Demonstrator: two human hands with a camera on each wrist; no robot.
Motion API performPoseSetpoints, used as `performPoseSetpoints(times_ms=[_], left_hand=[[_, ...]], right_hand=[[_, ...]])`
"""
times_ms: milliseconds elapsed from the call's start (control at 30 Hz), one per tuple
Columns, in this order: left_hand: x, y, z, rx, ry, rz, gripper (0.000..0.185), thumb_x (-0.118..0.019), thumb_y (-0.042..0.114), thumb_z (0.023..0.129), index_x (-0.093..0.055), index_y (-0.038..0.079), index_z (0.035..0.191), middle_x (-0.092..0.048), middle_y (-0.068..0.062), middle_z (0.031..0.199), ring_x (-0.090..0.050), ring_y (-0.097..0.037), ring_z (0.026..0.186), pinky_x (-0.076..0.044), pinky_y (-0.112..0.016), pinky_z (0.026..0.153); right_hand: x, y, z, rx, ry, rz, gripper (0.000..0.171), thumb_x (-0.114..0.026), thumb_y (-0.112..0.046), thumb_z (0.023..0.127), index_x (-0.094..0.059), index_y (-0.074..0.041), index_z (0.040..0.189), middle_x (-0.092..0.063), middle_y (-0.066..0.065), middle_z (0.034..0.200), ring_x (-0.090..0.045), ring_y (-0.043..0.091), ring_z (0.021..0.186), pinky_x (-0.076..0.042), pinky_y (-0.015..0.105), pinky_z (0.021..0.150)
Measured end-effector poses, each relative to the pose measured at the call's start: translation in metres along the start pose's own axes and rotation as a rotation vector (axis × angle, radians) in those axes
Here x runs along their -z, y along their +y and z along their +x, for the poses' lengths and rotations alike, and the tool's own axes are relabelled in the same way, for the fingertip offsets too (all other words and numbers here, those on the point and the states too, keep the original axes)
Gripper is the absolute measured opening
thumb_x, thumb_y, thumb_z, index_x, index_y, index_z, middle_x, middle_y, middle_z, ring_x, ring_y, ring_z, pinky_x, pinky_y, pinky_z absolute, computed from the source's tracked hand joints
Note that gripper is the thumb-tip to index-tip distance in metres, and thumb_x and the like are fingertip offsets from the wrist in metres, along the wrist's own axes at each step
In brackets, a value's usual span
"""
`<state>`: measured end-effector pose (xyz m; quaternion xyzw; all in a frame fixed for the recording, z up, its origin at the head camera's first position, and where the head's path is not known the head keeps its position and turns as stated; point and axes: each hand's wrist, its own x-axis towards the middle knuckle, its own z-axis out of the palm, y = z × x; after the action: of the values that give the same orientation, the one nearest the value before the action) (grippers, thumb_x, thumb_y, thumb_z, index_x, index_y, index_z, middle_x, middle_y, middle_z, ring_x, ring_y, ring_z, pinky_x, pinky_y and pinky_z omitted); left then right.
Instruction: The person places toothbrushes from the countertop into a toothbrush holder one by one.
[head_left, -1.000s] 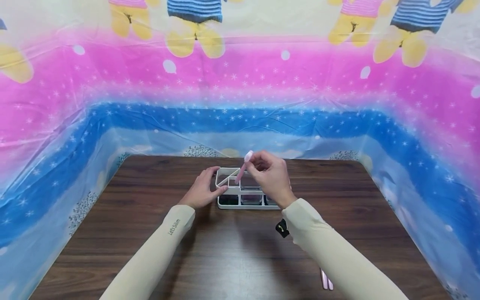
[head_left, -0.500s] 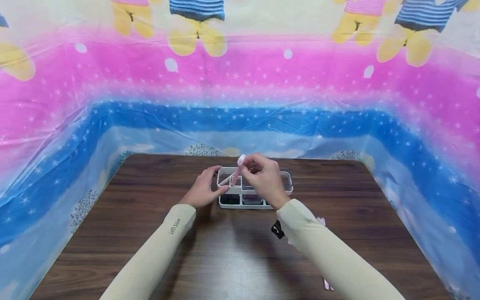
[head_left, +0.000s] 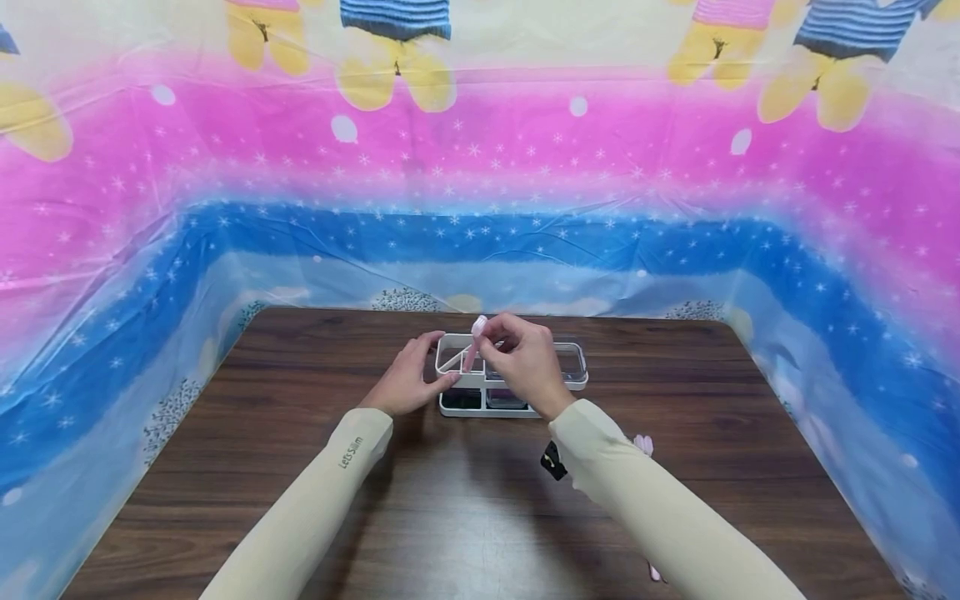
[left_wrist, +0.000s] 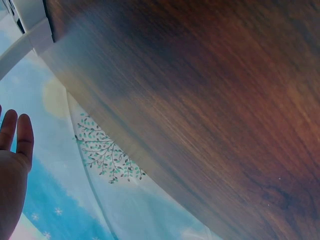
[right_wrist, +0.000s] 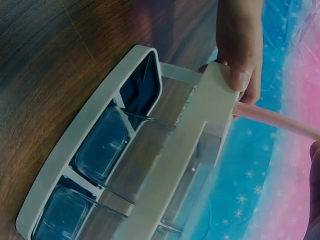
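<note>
the right hand has come left and down with the pink stick, which now stands lower and steeper at the rack's small compartment. the rack's right end, covered a second ago, shows. beside the right sleeve, other pink sticks' far ends have appeared.

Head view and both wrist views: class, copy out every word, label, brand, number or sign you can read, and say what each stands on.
"Let's Slim", as best it reads: small dark print on the left sleeve; exact spelling uncertain.
Black object by the right cuff: any marking is too small to read.
White organizer and pink stick: no text visible.
Patterned cloth: pictures only, no lettering.
No numbers or signs are readable.
</note>
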<state>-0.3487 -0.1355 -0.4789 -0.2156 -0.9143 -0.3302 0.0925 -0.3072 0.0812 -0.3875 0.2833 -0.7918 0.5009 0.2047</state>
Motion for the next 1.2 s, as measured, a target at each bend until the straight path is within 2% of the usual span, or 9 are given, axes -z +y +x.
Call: performPoseSetpoints(times_ms=[433, 833, 1200], left_hand=[[0.001, 0.001, 0.0, -0.006, 0.002, -0.004, 0.078, -0.063, 0.052, 0.084, -0.033, 0.01, 0.143, -0.045, -0.011, 0.131, -0.044, -0.024, 0.116, -0.038, -0.046, 0.096], [0.001, -0.001, 0.0, -0.006, -0.003, -0.002, 0.077, -0.061, 0.052, 0.085, -0.032, 0.01, 0.143, -0.045, -0.011, 0.131, -0.044, -0.023, 0.116, -0.038, -0.046, 0.096], [0.001, 0.001, -0.002, 0.001, -0.01, 0.004, 0.078, -0.061, 0.053, 0.085, -0.032, 0.01, 0.143, -0.045, -0.011, 0.131, -0.044, -0.024, 0.115, -0.039, -0.046, 0.095]], right_hand=[[-0.007, 0.008, -0.003, -0.08, -0.038, -0.01, 0.006, -0.066, -0.009, 0.089, -0.066, -0.014, 0.091, -0.066, -0.006, 0.083, -0.058, 0.009, 0.063, -0.05, 0.027, 0.058], [-0.016, 0.018, -0.006, -0.114, -0.089, -0.021, 0.007, -0.066, -0.01, 0.089, -0.066, -0.017, 0.093, -0.065, -0.008, 0.083, -0.057, 0.01, 0.064, -0.051, 0.027, 0.059], [-0.023, 0.024, -0.008, -0.129, -0.114, -0.02, 0.009, -0.067, -0.008, 0.088, -0.067, -0.016, 0.092, -0.066, 0.0, 0.085, -0.058, 0.011, 0.067, -0.051, 0.026, 0.062]])
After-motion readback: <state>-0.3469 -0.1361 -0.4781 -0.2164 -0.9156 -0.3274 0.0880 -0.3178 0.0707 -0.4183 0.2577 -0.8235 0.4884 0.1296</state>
